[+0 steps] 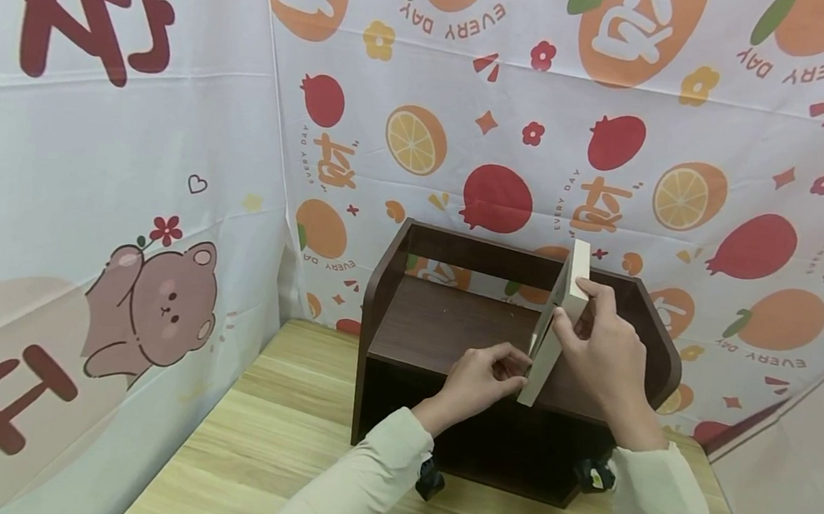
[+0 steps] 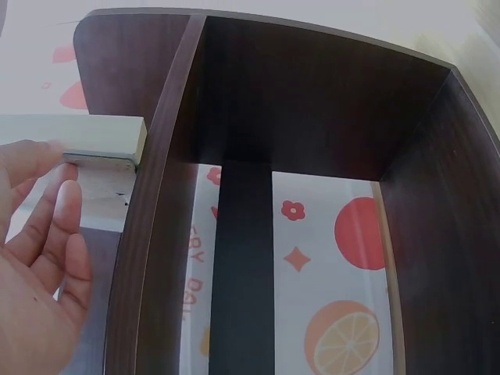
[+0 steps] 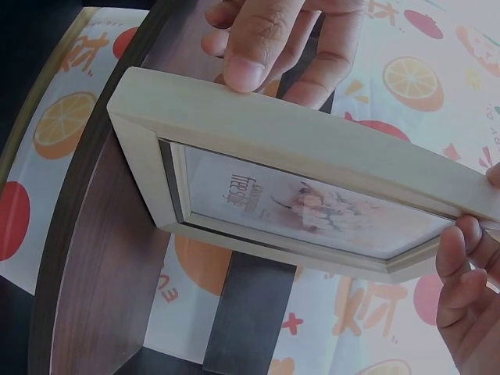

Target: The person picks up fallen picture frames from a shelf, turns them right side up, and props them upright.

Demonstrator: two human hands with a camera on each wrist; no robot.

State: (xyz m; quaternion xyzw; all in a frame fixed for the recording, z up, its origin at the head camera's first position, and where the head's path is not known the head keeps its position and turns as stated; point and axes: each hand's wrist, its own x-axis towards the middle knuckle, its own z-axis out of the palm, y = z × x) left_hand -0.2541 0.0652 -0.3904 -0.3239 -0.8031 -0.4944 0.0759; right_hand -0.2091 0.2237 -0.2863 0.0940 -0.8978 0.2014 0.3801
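Note:
A cream-coloured picture frame (image 1: 560,340) stands on edge, tilted, over the upper board of a dark brown desktop shelf (image 1: 443,319). My left hand (image 1: 478,379) pinches the frame's lower part near the board's front edge; in the left wrist view the left hand's fingers (image 2: 58,211) are curled at the frame's pale edge (image 2: 101,134). My right hand (image 1: 608,357) grips the frame's upper end, thumb on the near edge. In the right wrist view, a pale print with lettering shows inside the frame (image 3: 234,109). The frame's other face is partly hidden.
The shelf stands on a light wood-grain table (image 1: 235,431), with an open dark lower compartment (image 1: 491,441) below. Side panels and a back rail border the upper board. A fruit-print cloth (image 1: 465,112) hangs behind; a bear-print cloth (image 1: 173,307) hangs at left.

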